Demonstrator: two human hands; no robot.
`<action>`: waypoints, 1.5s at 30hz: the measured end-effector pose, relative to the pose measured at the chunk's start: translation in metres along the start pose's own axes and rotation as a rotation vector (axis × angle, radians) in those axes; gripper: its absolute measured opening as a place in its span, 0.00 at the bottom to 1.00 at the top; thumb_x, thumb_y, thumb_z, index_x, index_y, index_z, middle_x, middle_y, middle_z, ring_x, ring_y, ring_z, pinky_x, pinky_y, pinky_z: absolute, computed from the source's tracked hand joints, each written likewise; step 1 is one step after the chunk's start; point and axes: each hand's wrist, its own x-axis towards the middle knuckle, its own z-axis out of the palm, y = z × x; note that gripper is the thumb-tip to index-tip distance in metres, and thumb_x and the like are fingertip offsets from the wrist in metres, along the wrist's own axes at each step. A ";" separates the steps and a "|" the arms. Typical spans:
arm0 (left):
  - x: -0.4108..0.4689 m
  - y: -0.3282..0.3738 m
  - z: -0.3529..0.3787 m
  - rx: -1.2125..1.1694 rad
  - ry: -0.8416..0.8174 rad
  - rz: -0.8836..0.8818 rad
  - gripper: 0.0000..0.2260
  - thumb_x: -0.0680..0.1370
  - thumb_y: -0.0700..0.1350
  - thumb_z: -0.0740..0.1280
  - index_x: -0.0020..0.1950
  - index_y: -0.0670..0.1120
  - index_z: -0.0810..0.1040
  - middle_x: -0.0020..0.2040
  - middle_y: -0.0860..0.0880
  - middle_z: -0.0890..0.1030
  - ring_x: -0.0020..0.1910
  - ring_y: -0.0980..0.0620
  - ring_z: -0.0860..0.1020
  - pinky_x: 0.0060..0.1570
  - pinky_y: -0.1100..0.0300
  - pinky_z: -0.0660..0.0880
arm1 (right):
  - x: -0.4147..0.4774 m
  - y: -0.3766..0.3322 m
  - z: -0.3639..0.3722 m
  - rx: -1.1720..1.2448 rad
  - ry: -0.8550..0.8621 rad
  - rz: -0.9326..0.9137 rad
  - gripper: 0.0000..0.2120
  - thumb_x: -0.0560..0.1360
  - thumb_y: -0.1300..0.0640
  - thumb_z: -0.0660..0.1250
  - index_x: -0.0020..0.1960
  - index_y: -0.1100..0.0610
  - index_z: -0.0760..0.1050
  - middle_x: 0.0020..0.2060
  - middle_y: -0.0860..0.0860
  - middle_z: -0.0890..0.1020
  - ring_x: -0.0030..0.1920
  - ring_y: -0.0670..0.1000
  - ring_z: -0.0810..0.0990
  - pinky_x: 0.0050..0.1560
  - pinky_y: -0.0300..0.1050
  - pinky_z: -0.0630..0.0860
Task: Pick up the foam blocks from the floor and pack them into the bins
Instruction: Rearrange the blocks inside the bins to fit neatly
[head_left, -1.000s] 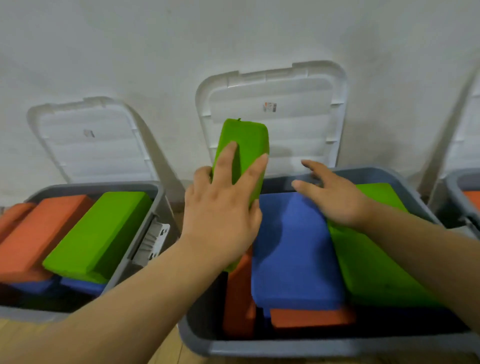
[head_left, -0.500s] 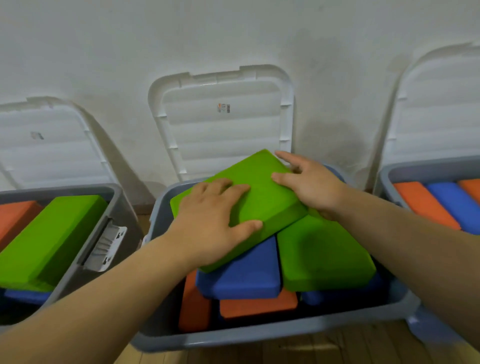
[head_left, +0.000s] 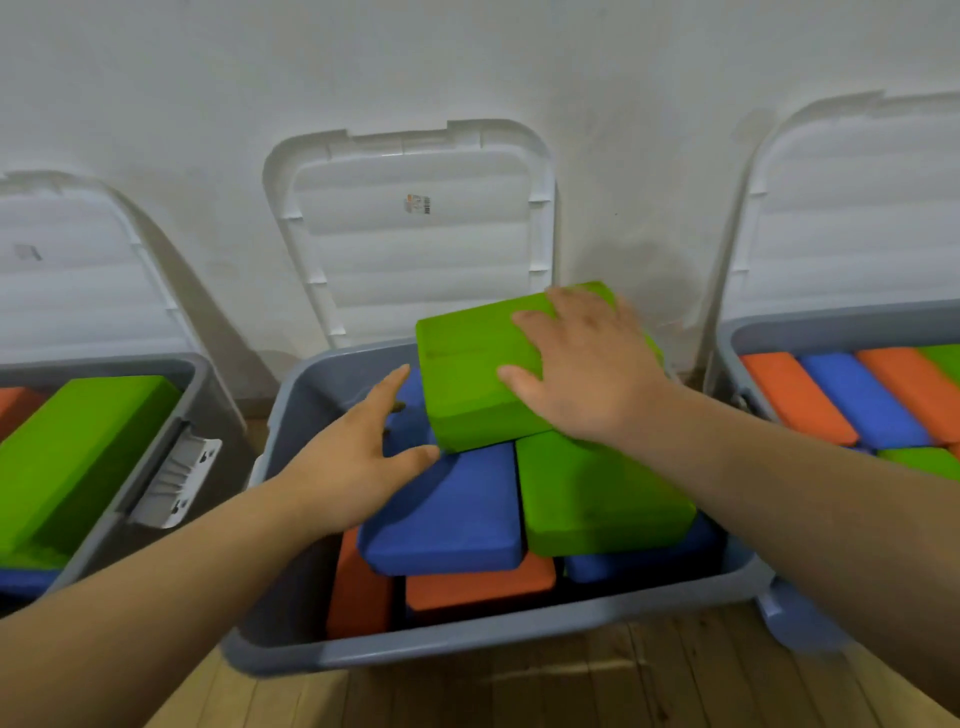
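— Where's the top green block (head_left: 467, 384)?
— Under the right grip (head_left: 587, 374), which lies flat on it with fingers spread. The block sits tilted at the back of the middle bin (head_left: 467, 644).
— And the left grip (head_left: 358, 457)?
— Fingers straight along the block's left edge, thumb at its near corner, palm over a blue block (head_left: 452, 519).
— Nearer than the right grip?
— Another green block (head_left: 597, 499) beside the blue one, with orange blocks (head_left: 478, 587) underneath.

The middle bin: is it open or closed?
Open. Its white lid stands against the wall behind it, and the middle bin shows stacked foam blocks inside.
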 end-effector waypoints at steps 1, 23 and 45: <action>-0.004 -0.008 -0.002 0.030 -0.009 -0.026 0.43 0.76 0.61 0.72 0.83 0.63 0.49 0.77 0.55 0.67 0.73 0.53 0.69 0.70 0.56 0.67 | -0.004 -0.014 0.002 0.012 0.053 -0.097 0.30 0.78 0.35 0.59 0.74 0.50 0.70 0.75 0.59 0.67 0.75 0.63 0.65 0.75 0.66 0.58; -0.109 -0.140 -0.043 0.351 -0.254 -0.023 0.35 0.77 0.71 0.58 0.82 0.64 0.53 0.82 0.59 0.37 0.82 0.52 0.47 0.78 0.51 0.53 | 0.009 -0.189 0.053 -0.312 -0.438 -0.516 0.18 0.75 0.41 0.64 0.62 0.48 0.73 0.57 0.52 0.81 0.60 0.59 0.77 0.54 0.52 0.73; -0.109 -0.203 -0.044 0.150 -0.274 0.144 0.42 0.71 0.78 0.57 0.79 0.70 0.41 0.81 0.65 0.37 0.82 0.57 0.47 0.78 0.45 0.57 | 0.070 -0.258 0.110 0.018 -0.552 0.149 0.38 0.74 0.33 0.60 0.79 0.49 0.62 0.76 0.54 0.62 0.71 0.63 0.65 0.61 0.56 0.71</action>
